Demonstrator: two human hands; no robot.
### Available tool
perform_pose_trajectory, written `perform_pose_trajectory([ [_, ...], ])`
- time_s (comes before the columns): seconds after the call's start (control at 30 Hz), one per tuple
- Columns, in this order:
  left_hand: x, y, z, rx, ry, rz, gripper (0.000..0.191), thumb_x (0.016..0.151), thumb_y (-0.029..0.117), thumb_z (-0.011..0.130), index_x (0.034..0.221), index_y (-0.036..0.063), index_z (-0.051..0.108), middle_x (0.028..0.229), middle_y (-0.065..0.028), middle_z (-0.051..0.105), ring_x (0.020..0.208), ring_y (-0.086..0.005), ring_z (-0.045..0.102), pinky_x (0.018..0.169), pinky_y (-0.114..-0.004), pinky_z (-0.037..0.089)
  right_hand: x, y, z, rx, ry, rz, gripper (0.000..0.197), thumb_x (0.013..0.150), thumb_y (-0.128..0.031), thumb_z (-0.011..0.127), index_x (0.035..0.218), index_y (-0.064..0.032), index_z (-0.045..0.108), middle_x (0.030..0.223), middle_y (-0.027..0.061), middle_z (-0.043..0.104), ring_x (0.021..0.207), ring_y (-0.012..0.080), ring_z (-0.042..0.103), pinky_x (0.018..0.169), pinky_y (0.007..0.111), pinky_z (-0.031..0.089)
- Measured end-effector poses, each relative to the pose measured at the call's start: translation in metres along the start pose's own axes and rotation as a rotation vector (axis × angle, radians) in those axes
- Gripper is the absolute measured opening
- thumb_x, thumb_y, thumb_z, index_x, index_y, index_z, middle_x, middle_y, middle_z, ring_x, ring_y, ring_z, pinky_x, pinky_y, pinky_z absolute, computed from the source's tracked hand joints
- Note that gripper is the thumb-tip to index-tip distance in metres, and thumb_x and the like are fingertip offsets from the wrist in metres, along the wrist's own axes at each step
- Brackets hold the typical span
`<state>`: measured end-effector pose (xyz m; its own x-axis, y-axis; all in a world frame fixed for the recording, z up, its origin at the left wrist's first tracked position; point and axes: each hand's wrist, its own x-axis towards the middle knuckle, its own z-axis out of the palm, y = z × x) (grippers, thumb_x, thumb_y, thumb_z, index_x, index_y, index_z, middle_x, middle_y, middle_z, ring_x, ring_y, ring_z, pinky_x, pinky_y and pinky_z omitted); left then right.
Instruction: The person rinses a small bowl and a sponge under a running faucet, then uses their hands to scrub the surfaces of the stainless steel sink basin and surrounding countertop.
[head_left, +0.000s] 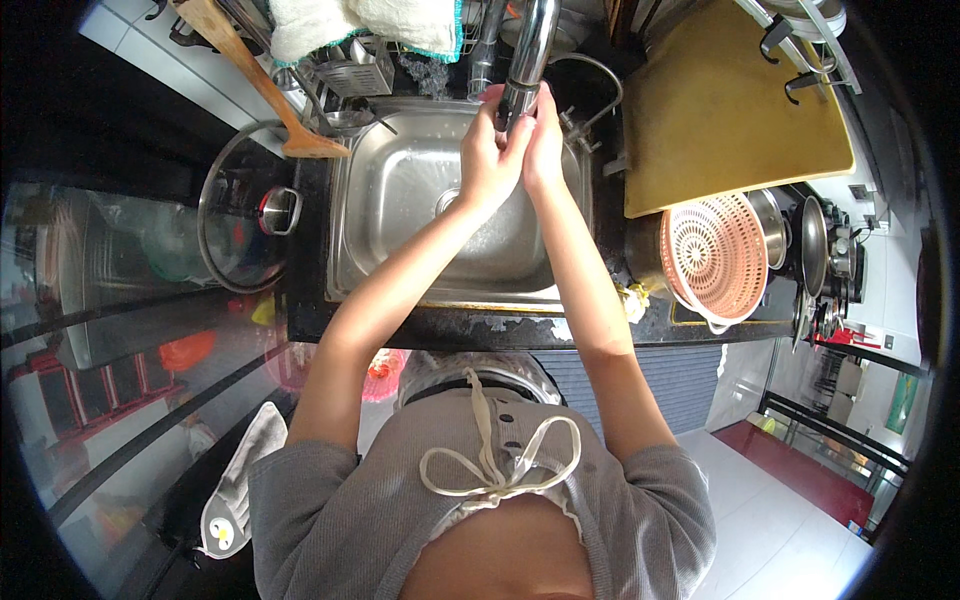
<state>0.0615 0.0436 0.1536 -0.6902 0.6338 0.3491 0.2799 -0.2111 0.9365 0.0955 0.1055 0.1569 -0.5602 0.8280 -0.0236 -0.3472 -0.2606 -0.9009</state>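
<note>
My left hand (486, 161) and my right hand (546, 146) are close together at the end of a chrome faucet spout (525, 60), above the right back part of a stainless steel sink (397, 202). The left thumb stands apart from its fingers and reaches toward the right hand. Both hands curve about the spout's dark tip, which hides some of the fingers. Whether they touch the spout, I cannot tell. Below, the drain (448, 201) is partly covered by my left hand and wrist. Drops of water dot the basin.
A wooden spatula (255, 75) hangs left of the sink beside a glass pot lid (247, 206). Behind are a cutlery holder (356, 77) and a white towel (367, 26). At right, a yellowish cutting board (735, 120) leans above a pink plastic colander (716, 255).
</note>
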Motion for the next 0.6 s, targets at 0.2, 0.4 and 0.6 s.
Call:
perform_pose_trajectory([
  [0.2,-0.009,-0.012,-0.001,-0.027,0.101,0.032,0.028,0.081,0.019,0.039,0.101,-0.0011,0.042,0.083,-0.0147,0.051,0.077,-0.0239,0.051,0.069,-0.032,0.039,-0.016,-0.004,0.013,-0.507,0.242,-0.055,0.044,0.083,-0.032,0.022,0.065,0.0010,0.045,0.059,0.0147,0.048,0.055,0.0237,0.046,0.057,0.036,0.034],
  [0.4,0.000,-0.006,-0.008,-0.011,-0.057,-0.024,0.031,0.082,0.022,0.037,0.102,-0.0012,0.041,0.088,-0.0168,0.051,0.080,-0.0264,0.051,0.070,-0.032,0.039,-0.028,-0.016,0.020,-0.674,0.269,-0.077,0.042,0.082,-0.031,0.022,0.068,0.0005,0.046,0.065,0.0197,0.051,0.062,0.0326,0.049,0.059,0.040,0.035],
  [0.6,-0.008,-0.034,-0.012,0.119,-0.021,0.095,0.034,0.082,0.022,0.036,0.105,-0.0022,0.038,0.095,-0.0192,0.048,0.086,-0.0301,0.048,0.073,-0.034,0.037,-0.030,-0.015,0.011,-0.687,0.178,-0.017,0.043,0.083,-0.031,0.021,0.067,0.0010,0.044,0.063,0.0191,0.051,0.061,0.0327,0.048,0.058,0.039,0.035],
])
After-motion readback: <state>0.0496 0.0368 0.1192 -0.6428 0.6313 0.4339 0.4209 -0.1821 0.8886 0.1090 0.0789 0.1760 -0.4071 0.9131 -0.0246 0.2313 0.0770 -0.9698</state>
